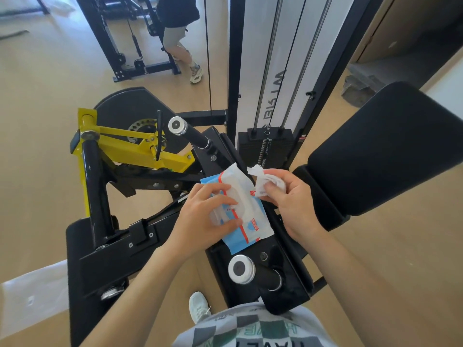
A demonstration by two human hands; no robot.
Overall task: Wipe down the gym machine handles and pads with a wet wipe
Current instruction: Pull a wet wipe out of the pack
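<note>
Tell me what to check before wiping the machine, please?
1. Wipe out of the pack: ok, the right hand holds a crumpled wet wipe.
2. Pack steady: ok, the left hand presses the wipe pack on the machine.
3. Pack flap closed: cannot tell, the fingers cover it.
4. Near handle free to wipe: ok, nothing on it.
5. Far handle free: ok.
6. Back pad free: ok.

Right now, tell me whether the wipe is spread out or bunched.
Bunched: the wet wipe sits crumpled in the right hand.
</note>
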